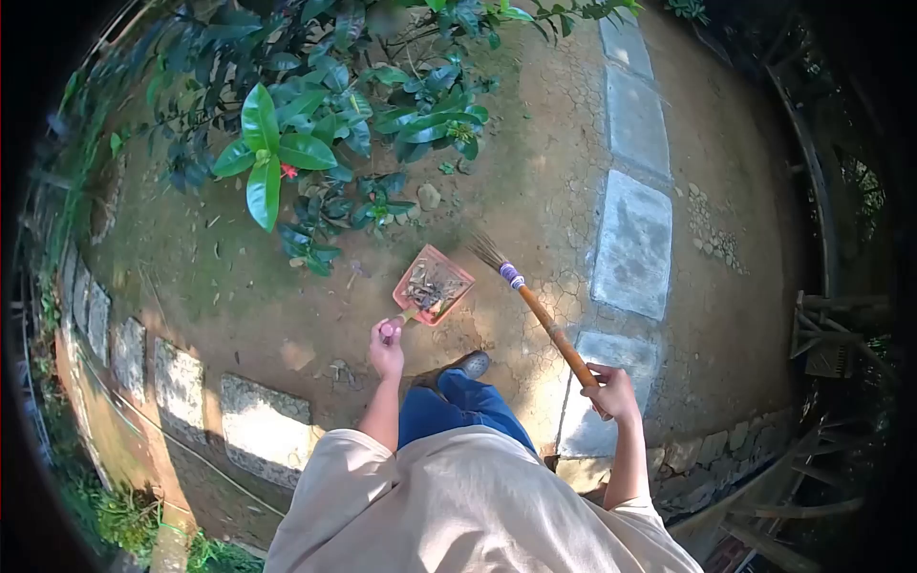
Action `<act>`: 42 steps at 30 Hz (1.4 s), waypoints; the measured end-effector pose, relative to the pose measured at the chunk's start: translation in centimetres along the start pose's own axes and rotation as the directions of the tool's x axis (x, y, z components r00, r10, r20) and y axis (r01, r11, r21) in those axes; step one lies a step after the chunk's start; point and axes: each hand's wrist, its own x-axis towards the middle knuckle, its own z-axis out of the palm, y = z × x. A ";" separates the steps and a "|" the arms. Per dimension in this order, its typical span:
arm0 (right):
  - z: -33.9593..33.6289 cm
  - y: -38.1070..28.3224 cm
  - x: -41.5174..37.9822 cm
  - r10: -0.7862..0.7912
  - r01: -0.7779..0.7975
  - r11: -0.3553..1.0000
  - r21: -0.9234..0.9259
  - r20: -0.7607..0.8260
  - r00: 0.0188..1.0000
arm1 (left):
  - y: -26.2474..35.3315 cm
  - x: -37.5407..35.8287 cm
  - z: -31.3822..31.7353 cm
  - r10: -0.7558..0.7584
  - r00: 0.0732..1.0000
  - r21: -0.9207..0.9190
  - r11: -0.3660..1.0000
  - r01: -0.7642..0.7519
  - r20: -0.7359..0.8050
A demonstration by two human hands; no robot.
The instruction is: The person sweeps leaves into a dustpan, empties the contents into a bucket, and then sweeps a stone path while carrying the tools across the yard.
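My left hand (387,355) is closed round the handle of a pink dustpan (462,283). Dry leaves and bits of debris (432,288) lie in the pan, which is in front of my feet. In my right hand (612,393) is the upper end of a stick broom (546,325) with a wooden handle. Purple binding (512,276) wraps the broom just above its thin bristles (488,251). The bristles point toward the pan's right side, a short gap away from it.
Square concrete slabs (632,244) run up the right side, and more stone slabs (179,387) line the left. A leafy shrub (277,153) with a red flower overhangs the bare soil ahead. Wooden rails (812,181) stand at the far right.
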 end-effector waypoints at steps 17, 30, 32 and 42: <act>11.9 -6.2 -0.4 -0.219 0.268 0.903 -0.337 0.177 0.960 | -8.9 -10.3 -19.2 -0.075 0.915 0.102 0.987 0.125 -0.396; 18.5 -6.9 -0.9 -0.182 0.408 0.739 -0.536 0.424 0.887 | -20.3 -9.8 -19.4 -0.107 0.916 -0.316 0.948 -0.023 -0.388; 16.6 -6.9 -2.9 -0.194 0.423 0.765 -0.487 0.452 0.871 | -19.0 -9.6 -19.5 -0.052 0.887 -0.149 0.989 -0.019 -0.458; 13.6 -6.7 -7.9 -0.125 0.283 0.850 -0.445 0.351 0.928 | -17.7 -10.6 -19.6 -0.096 0.882 -0.054 0.995 0.080 -0.461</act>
